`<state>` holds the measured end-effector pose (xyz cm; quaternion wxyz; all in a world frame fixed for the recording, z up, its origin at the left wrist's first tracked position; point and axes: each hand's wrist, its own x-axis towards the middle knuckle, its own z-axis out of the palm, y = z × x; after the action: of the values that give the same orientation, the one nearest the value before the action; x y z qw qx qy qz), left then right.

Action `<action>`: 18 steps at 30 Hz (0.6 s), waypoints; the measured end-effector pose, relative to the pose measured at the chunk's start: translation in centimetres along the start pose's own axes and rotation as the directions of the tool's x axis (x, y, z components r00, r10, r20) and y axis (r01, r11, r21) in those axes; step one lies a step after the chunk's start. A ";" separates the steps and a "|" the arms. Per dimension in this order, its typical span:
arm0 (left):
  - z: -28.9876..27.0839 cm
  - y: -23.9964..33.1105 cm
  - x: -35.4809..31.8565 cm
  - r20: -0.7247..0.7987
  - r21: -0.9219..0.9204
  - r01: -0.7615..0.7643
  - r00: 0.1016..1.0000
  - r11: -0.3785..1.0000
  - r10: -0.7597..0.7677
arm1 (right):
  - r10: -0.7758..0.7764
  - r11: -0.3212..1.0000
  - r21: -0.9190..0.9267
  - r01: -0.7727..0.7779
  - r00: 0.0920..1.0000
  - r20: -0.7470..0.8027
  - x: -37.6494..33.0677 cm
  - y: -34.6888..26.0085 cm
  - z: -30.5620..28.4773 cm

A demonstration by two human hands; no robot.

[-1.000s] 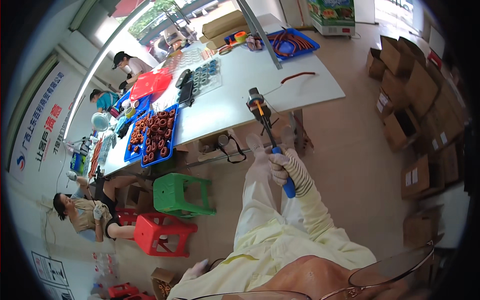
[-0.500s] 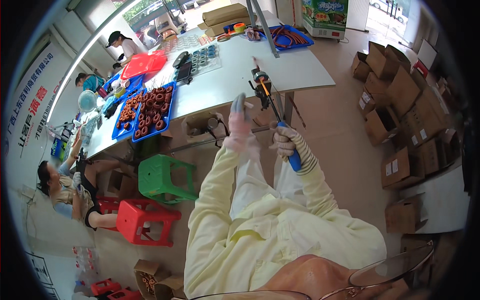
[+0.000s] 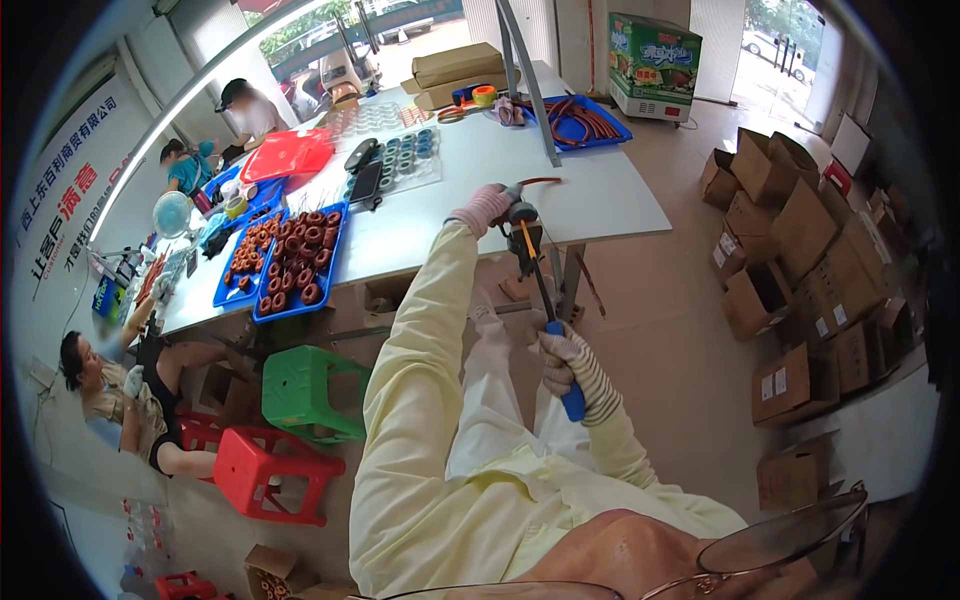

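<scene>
My left hand (image 3: 487, 207), in a pinkish glove with grey fingertips, is at the table edge. Its fingers close on a thin reddish-brown strip (image 3: 541, 181), whose free end points right over the table. Just below those fingers is a black clamp-like device (image 3: 525, 222) at the table's edge. My right hand (image 3: 562, 358), in a pale glove under a striped cuff, wraps round the blue handle of a long rod-shaped tool (image 3: 571, 402). The tool's dark shaft slants up to the device, with an orange piece along its upper part. How the shaft joins the device is hard to make out.
Blue trays (image 3: 305, 262) of brown rings stand on the white table (image 3: 600, 200) at left; another blue tray (image 3: 590, 122) holds reddish-brown strips. A green stool (image 3: 305, 385) and a red stool (image 3: 260, 470) stand left. Cardboard boxes (image 3: 780, 230) line the right. Several people sit at left.
My left hand has moved up to the device and now pinches the strip, which lies more level. My right hand with the blue handle has dropped lower. The view has shifted slightly.
</scene>
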<state>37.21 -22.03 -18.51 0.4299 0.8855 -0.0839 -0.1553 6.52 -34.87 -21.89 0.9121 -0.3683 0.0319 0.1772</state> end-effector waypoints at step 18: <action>0.4 1.9 8.6 0.212 -0.404 -0.169 0.939 0.899 0.272 | 0.104 0.994 0.032 -0.104 0.995 -0.012 1.0 -0.4 -2.1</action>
<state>45.11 -25.89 -18.98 0.5928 0.7415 -0.2091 -0.2347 7.76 -36.23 -23.36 0.9071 -0.3530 0.0598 0.2214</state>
